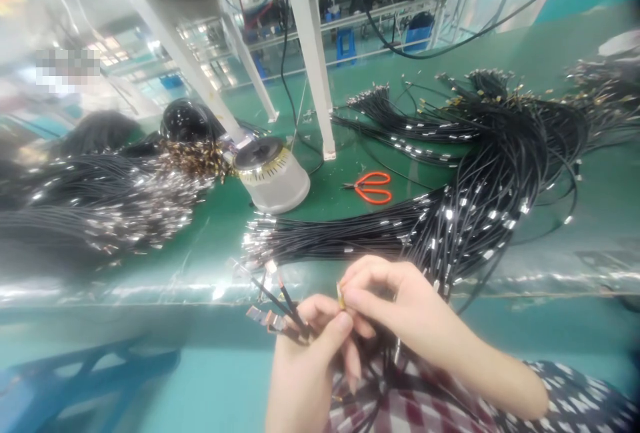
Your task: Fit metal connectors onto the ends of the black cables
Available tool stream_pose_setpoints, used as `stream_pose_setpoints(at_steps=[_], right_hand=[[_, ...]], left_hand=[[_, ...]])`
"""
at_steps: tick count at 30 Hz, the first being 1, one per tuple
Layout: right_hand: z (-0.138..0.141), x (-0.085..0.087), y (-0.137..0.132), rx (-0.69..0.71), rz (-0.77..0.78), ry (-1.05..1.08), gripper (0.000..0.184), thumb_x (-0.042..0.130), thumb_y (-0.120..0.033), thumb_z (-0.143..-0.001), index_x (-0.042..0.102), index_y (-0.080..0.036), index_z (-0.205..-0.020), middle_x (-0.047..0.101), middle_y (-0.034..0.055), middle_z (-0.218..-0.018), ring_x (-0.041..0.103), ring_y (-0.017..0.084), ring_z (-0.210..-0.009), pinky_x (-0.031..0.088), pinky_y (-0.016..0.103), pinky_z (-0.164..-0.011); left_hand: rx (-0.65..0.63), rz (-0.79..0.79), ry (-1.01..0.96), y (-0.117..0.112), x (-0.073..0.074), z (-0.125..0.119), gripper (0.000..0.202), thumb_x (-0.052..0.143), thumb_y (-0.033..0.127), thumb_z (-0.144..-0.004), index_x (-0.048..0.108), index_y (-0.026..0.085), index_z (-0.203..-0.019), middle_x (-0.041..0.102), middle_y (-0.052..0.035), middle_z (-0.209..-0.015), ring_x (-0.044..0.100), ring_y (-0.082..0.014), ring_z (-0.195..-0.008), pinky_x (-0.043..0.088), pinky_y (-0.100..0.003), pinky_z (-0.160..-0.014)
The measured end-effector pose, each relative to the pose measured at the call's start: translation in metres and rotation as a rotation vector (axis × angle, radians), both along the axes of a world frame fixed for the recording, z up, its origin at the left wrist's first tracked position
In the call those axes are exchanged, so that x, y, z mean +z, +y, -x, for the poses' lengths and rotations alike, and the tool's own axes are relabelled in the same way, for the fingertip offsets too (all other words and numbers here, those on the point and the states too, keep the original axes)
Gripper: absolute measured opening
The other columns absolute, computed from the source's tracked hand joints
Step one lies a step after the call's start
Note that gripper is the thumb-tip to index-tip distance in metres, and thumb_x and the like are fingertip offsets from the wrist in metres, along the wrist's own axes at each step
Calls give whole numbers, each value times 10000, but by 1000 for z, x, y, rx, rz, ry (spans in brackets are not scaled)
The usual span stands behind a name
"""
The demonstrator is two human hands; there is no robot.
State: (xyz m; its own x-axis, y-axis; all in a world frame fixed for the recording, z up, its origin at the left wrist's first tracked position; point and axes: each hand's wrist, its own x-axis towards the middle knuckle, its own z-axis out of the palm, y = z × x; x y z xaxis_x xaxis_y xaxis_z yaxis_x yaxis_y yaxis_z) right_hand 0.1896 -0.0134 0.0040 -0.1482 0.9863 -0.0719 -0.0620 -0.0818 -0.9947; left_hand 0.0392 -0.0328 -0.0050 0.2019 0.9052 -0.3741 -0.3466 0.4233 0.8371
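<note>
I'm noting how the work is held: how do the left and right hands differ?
The left hand grips several black cables; the right hand pinches a small yellow piece. The left hand points mostly upward in the picture, while the right hand points leftward. Both are bare and curled.

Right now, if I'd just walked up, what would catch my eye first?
Probably the orange-handled scissors, bright against the green table, near the middle. Next, the great mass of black cables spread over the table's right side, flecked with shiny pieces. Then, by the near edge, the left hand holds several cable ends while the right hand pinches a small yellowish piece.
</note>
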Motion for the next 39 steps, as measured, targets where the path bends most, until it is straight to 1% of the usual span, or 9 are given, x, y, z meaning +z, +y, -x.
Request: stream_pose_setpoints(at_steps=[5,10,14,19,23,28,33,36,39], right_hand=[[0,-11,5,135,35,159,171,681,-263,-803,657,-160,-668,625,58,-962,625,188,-877,464,356,-828],[7,-8,-2,9,-92,22,146,626,-157,-831,625,-177,-687,625,49,-1006,606,186,-965,427,357,-910],[7,-2,-5,-44,-139,-91,129,651,-135,-807,653,-189,-689,632,36,-1008,603,182,-965,425,343,-912],[-1,-3,10,113,-48,-28,31,759,-212,-726,737,-194,-713,640,47,-981,612,205,-963,438,369,-920],[-3,-5,23,247,-22,80,100,760,-278,-735,737,-195,-686,607,24,-927,618,140,-770,499,331,-800],[-5,-9,27,364,30,170,211,707,-377,-793,738,-181,-719,591,56,-1111,616,101,-670,529,308,-730],[-18,-3,6,264,-182,152,215,669,-401,-835,760,-243,-721,573,52,-1237,556,224,-1134,453,335,-931],[-22,7,-16,491,-276,-126,117,677,-288,-839,781,-312,-792,648,37,-1153,599,228,-1070,466,331,-907],[-23,13,-24,449,-412,-269,149,694,-275,-817,759,-360,-920,703,31,-1033,631,225,-977,470,329,-882]], left_hand=[[-94,29,-50,2,-2,4,179,713,232,-786,614,128,-678,718,-57,-641,570,-81,-386,401,-165,-404],[-58,11,-10,5,-3,3,192,769,235,-723,595,156,-749,659,8,-590,503,-53,-377,330,-142,-374],[8,-24,92,4,-4,4,182,773,200,-701,600,146,-680,659,3,-574,505,-61,-388,343,-156,-387],[3,-44,40,4,-5,4,162,726,193,-753,606,132,-663,691,-35,-583,523,-62,-380,329,-157,-406],[-27,-56,-18,6,-8,4,151,725,205,-756,619,127,-683,702,-54,-595,517,-62,-361,298,-160,-393],[-69,-19,-57,13,-10,6,185,772,248,-701,642,117,-687,695,-54,-592,481,-54,-328,290,-179,-386],[-82,-26,-57,23,-10,13,249,721,367,-766,683,121,-781,699,-44,-666,441,-21,-342,291,-182,-418],[-150,-18,-79,29,-12,16,200,738,314,-748,661,132,-776,642,-6,-599,444,-37,-367,272,-181,-413],[-225,-2,-74,28,-12,13,195,755,280,-730,637,125,-744,612,-5,-555,422,-46,-361,244,-185,-377]])
